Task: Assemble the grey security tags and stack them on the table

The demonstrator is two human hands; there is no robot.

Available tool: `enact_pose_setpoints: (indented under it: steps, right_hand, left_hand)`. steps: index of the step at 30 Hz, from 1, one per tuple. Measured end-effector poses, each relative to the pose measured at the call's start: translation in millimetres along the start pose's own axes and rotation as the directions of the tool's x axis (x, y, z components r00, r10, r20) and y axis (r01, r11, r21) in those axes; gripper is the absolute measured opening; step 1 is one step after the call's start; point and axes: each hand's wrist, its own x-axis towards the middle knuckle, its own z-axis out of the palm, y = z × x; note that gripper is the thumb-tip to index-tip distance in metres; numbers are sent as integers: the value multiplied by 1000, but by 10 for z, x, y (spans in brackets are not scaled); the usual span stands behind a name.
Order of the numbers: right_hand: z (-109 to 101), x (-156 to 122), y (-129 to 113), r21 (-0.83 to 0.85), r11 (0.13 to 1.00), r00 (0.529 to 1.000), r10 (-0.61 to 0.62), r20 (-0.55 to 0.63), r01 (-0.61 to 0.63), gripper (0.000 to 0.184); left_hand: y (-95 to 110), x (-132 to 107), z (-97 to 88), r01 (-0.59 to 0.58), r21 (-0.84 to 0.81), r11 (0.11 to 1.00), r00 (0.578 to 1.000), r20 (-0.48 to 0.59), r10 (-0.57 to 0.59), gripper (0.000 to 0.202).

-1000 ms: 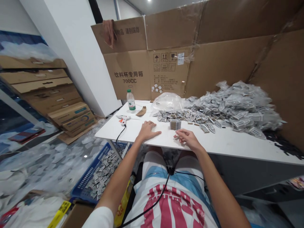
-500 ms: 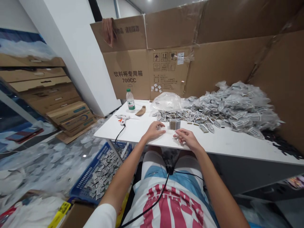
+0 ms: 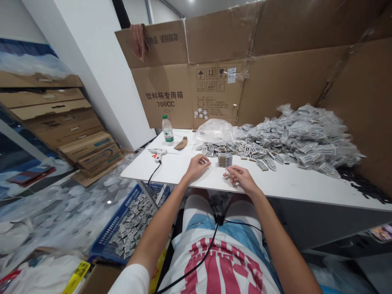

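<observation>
One stack [image 3: 225, 160] | just beyond right grip [image 3: 241, 177] | right of left grip [image 3: 197, 167]

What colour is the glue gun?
The glue gun is white and orange, shown in the head view.

Right hand [image 3: 240, 177]: fingers curled, can't tell if anything is gripped. Left hand [image 3: 197, 166]: fingertip contact too small to tell. Small stack [image 3: 225, 160]: pieces too small to count. Brown cloth [image 3: 138, 43] hides some lettering on cardboard screen [image 3: 165, 77]; small print unreadable. Left forearm [image 3: 157, 224] hides part of blue basket [image 3: 104, 234]. Stacked cartons [image 3: 49, 98] cut by left edge. Yellow label [image 3: 76, 277] lettering blurred.
</observation>
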Motion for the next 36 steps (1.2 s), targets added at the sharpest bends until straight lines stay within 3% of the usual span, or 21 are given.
enact_pose_setpoints:
  steps: [10,15,24,32,36]
  right_hand:
    - [-15,13,18,-1,1000,1000,3,-4,-3,53]
    - [-1,11,7,4,1000,1000,10,-9,-10,52]
    - [8,-2,-11,27,1000,1000,8,-6,-8,50]
    - [-11,5,-14,88,996,999,36,-5,-35,50]
    - [20,6,-36,32,997,994,67,82,-70,50]
  left_hand:
    - [-9,34,89,174,-410,895,974,-63,-218,41]
    - [126,-43,222,249,-487,837,962,25,-272,46]
    - [279,-56,546,196,-564,802,972,7,-233,43]
    - [322,-64,612,24,-500,865,988,-120,-97,37]
    - [326,-77,604,2,-480,877,980,-174,-97,37]
